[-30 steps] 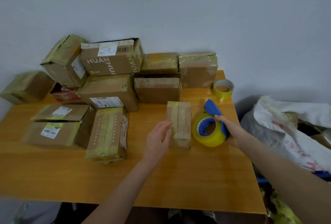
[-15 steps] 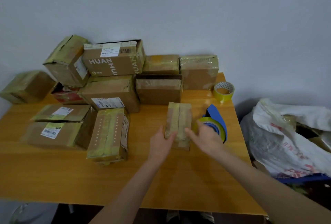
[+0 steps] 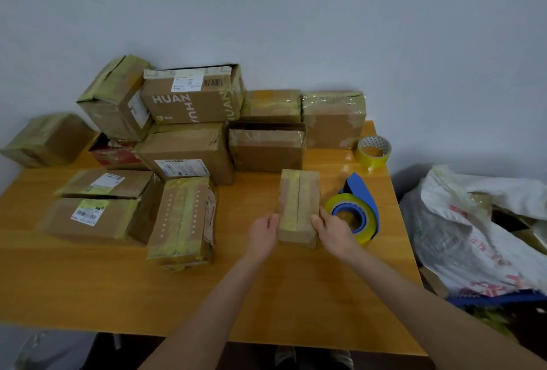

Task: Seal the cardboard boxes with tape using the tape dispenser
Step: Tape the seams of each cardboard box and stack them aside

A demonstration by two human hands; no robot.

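Far left, against the wall: pile (image 3: pixel 183 144) of taped boxes, stacked unevenly, one tilted on top. Liable to topple if bumped by anything slid that way. Just in front, flat on the worktop (image 3: pixel 296 295): perforated box (image 3: pixel 182 218), near the left forearm and easily knocked when turning the held one.

Centre: small box (image 3: pixel 299 207), resting on the worktop, long side pointing away, yellowish tape on top with a dark line down the middle. Probably a seam not yet closed, judging by that line.

Clasped at its near end from both sides:
- Left hand (image 3: pixel 263 233), with fingers curled against the left wall.
- Right hand (image 3: pixel 334 232), wrapped likewise on the right wall.

Risk here: squeezing too hard, bowing the flaps, widening the seam and leaving fresh tape to wrinkle or bridge a gap. Also: freeing one side and having so light a box skate under the pull of the tape.

Just right of the right hand: dispenser (image 3: pixel 355 215), blue with a yellow roll, resting on the worktop, held by nothing. Tape end not visible; if stuck back on the roll, time lost picking it free. Close to the right wrist, so apt to be shoved toward the edge.

Farther back right: spare roll (image 3: pixel 373 152), near the worktop's edge. Beyond that edge: white bag (image 3: pixel 473 230), awkward to fish a fallen roll from.
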